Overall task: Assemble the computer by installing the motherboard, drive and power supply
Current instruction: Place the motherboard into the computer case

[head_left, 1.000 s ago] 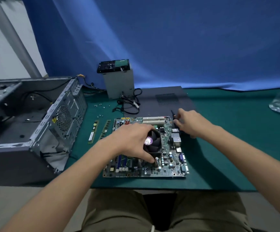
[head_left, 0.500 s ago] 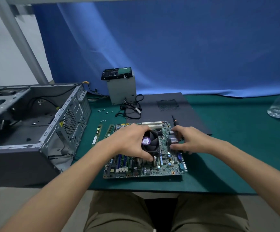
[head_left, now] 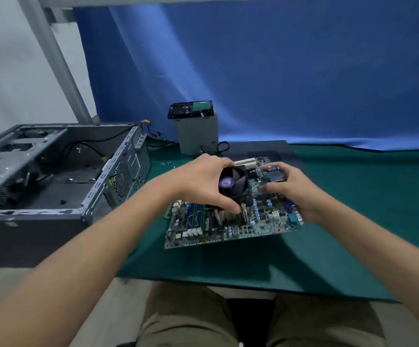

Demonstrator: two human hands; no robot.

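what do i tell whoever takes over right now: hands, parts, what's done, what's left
Hands: the left hand grips the cooler fan on the motherboard; the right hand holds the board's right edge by the rear ports.
Parts: the board looks lifted and tilted above the green mat. The open case lies on its side to the left, with no board in it. The power supply stands at the back with the drive on top.
Done: nothing installed yet.
Left: motherboard, drive and power supply.
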